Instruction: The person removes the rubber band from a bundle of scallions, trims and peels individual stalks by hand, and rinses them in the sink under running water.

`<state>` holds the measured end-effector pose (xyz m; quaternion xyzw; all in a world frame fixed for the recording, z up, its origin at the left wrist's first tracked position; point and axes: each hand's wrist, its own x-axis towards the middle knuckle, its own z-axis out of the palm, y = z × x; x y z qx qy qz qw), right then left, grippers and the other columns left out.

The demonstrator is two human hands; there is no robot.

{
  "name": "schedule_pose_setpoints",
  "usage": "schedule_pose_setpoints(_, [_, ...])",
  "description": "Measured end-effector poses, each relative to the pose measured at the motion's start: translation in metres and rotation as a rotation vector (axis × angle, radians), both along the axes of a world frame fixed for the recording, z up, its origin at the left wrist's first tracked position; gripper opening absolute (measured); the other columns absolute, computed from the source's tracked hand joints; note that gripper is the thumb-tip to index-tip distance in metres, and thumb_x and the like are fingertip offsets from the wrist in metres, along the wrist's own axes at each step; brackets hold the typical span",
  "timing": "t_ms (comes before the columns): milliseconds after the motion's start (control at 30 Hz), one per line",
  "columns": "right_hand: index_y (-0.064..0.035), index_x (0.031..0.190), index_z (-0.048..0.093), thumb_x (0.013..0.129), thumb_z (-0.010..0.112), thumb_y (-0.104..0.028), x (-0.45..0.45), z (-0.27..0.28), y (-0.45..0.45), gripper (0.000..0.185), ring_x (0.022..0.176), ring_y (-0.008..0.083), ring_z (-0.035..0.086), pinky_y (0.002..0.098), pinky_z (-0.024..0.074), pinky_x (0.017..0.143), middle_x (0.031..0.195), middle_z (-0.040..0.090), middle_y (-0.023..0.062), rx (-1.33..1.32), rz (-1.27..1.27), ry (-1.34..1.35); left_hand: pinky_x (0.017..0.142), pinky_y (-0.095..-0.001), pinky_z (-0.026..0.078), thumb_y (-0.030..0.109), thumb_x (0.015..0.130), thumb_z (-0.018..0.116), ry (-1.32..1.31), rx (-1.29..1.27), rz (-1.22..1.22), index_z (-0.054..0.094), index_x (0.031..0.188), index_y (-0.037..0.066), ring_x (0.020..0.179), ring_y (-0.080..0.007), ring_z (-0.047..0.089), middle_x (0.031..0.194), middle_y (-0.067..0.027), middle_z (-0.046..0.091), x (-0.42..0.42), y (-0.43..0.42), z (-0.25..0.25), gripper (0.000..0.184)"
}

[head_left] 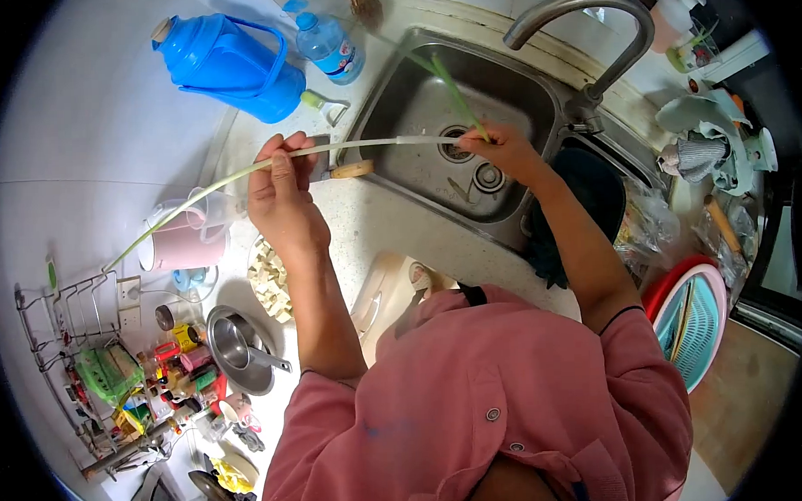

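Note:
A long, thin scallion stretches between my hands, pale green on the left and white toward the right. My left hand is closed in a pinch around its stalk, left of the sink. Over the basin, my right hand pinches the white end. A loose green leaf sticks up from the right fingers. Below them is the metal sink, with a small scrap of peel near the drain. A peeler and a round wooden handle end lie on the counter by the left hand.
A curved faucet rises behind the sink. A blue thermos and a plastic bottle stand back left. White cubes on a plate, a metal bowl and a pink pitcher are at left; colanders at right.

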<state>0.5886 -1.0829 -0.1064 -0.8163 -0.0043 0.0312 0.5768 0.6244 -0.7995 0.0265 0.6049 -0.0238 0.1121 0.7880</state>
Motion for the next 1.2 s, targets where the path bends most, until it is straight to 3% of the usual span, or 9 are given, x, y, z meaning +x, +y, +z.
schedule_pose_setpoints(333, [-0.0024, 0.098, 0.069, 0.090, 0.065, -0.019, 0.000, -0.038, -0.019, 0.019, 0.083, 0.0078, 0.058, 0.0236, 0.0459, 0.076, 0.088, 0.067, 0.0017, 0.190, -0.196, 0.018, 0.086, -0.0333, 0.051, 0.010, 0.098, 0.045, -0.007, -0.022, 0.041, 0.049, 0.124, -0.005, 0.098, -0.0229, 0.063, 0.109, -0.0165, 0.063, -0.002, 0.008, 0.001, 0.030])
schedule_pose_setpoints(633, [-0.0020, 0.100, 0.069, 0.089, 0.066, -0.021, 0.003, -0.042, -0.020, 0.022, 0.082, 0.0079, 0.058, 0.0236, 0.0459, 0.076, 0.088, 0.068, 0.0009, 0.154, -0.321, 0.034, 0.091, -0.0359, 0.051, 0.010, 0.098, 0.046, -0.030, -0.040, -0.036, 0.048, 0.126, -0.005, 0.104, -0.0255, 0.062, 0.113, -0.0163, 0.062, -0.004, 0.010, -0.003, 0.031])
schedule_pose_setpoints(833, [-0.0036, 0.115, 0.064, 0.089, 0.065, -0.019, -0.004, -0.041, -0.011, 0.030, 0.089, 0.0089, 0.058, 0.0230, 0.0451, 0.079, 0.117, 0.061, 0.0039, 0.192, -0.312, -0.054, 0.091, -0.0347, 0.050, 0.010, 0.098, 0.045, -0.038, 0.026, -0.057, 0.047, 0.126, -0.005, 0.104, -0.0242, 0.061, 0.114, -0.0159, 0.061, -0.006, 0.005, -0.007, 0.031])
schedule_pose_setpoints(933, [-0.0041, 0.121, 0.061, 0.088, 0.065, -0.018, 0.000, -0.023, -0.004, 0.037, 0.094, 0.0089, 0.056, 0.0231, 0.0444, 0.081, 0.129, 0.053, 0.0060, 0.373, -0.293, -0.053, 0.090, -0.0336, 0.049, 0.009, 0.098, 0.045, -0.035, 0.069, -0.099, 0.048, 0.126, -0.004, 0.105, -0.0233, 0.061, 0.115, -0.0155, 0.061, -0.011, -0.006, -0.005, 0.031])
schedule_pose_setpoints(1033, [-0.0028, 0.117, 0.063, 0.087, 0.065, -0.015, 0.007, 0.018, 0.020, 0.033, 0.089, 0.0077, 0.058, 0.0223, 0.0458, 0.078, 0.115, 0.061, 0.0051, 0.375, -0.081, 0.070, 0.089, -0.0323, 0.048, 0.009, 0.098, 0.045, -0.044, 0.035, -0.135, 0.048, 0.126, -0.003, 0.105, -0.0224, 0.061, 0.115, -0.0149, 0.061, -0.012, -0.013, -0.009, 0.030])
schedule_pose_setpoints(1133, [-0.0082, 0.106, 0.069, 0.084, 0.067, -0.023, 0.011, 0.023, 0.038, 0.027, 0.063, 0.0044, 0.051, 0.0225, 0.0400, 0.058, 0.071, 0.062, -0.0014, 0.126, 0.067, -0.076, 0.089, -0.0324, 0.048, 0.009, 0.098, 0.045, -0.019, 0.041, -0.136, 0.049, 0.126, -0.003, 0.104, -0.0224, 0.061, 0.114, -0.0147, 0.062, -0.011, -0.015, -0.010, 0.030])
schedule_pose_setpoints(1200, [-0.0025, 0.107, 0.067, 0.086, 0.066, -0.016, 0.012, 0.022, 0.044, 0.025, 0.072, 0.0056, 0.058, 0.0217, 0.0456, 0.064, 0.079, 0.066, 0.0009, 0.209, 0.045, -0.030, 0.089, -0.0325, 0.048, 0.009, 0.099, 0.044, -0.025, 0.052, -0.129, 0.048, 0.125, -0.003, 0.103, -0.0224, 0.061, 0.112, -0.0151, 0.061, -0.012, -0.015, -0.008, 0.029])
